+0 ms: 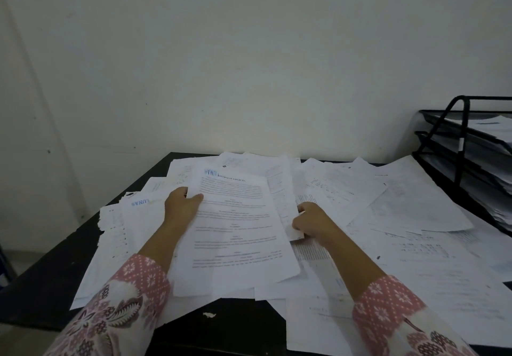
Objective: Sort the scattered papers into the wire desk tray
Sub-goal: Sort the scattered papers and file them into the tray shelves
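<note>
A plain pale wall [249, 64] rises behind a black table [41, 280] that is almost wholly covered by scattered papers [415, 258]. The table's left edge and near-left corner are the only bare dark strips; to the left, beyond that edge, a pale floor shows. Sheets overhang the near edge at the right and reach the back edge against the wall.

At the far right stands the wire desk tray [460, 145], a black tiered rack cut off by the frame edge, its tiers already holding stacks of paper. Loose sheets lie right up against its foot.

In the middle, the person holds a printed sheet [235, 225] with a blue letterhead, lifted slightly above the pile. The left hand [181, 207] grips its left edge, thumb on top and fingers beneath. The right hand [311, 222] has its fingers curled round the right edge of a narrower sheet [285, 206] tucked just behind it. Both forearms wear pink patterned sleeves [133, 294].

A torn-edged page [110, 225] lies at the left of the pile.
</note>
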